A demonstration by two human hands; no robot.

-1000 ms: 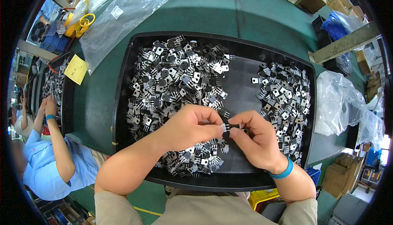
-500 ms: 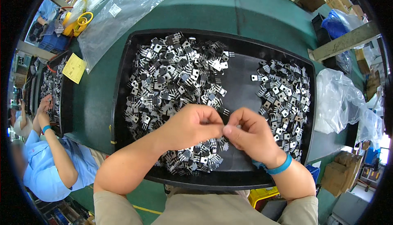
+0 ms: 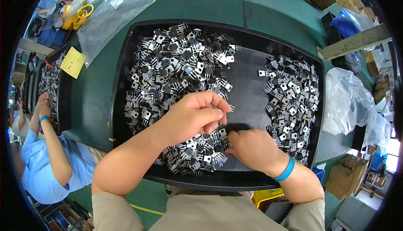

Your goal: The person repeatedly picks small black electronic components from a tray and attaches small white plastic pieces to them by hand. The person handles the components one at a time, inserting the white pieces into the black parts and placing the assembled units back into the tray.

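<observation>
A large black tray [image 3: 247,105] holds many small transistors, black bodies with metal tabs and thin legs. The bigger heap [image 3: 168,67] fills the left side and a smaller heap [image 3: 291,101] lies along the right. Over the lower part of the left heap is my left hand [image 3: 195,117], closed with curled fingers; whatever is in them is hidden. My right hand [image 3: 254,150], with a blue wristband [image 3: 286,170], is palm down at that heap's right edge. Its thumb and forefinger are apart beside transistors [image 3: 220,136], and nothing shows held.
Clear plastic bags lie at the upper left [image 3: 119,14] and right [image 3: 346,101] of the green table [image 3: 201,4]. A yellow paper [image 3: 72,62] rests by another tray at left, where a co-worker in a blue shirt [image 3: 56,164] works. A metal post [image 3: 354,44] stands at right.
My hands, which met at the fingertips over the tray, are now apart. The right has turned palm down and lowered toward the left heap's edge; the left has risen slightly.
</observation>
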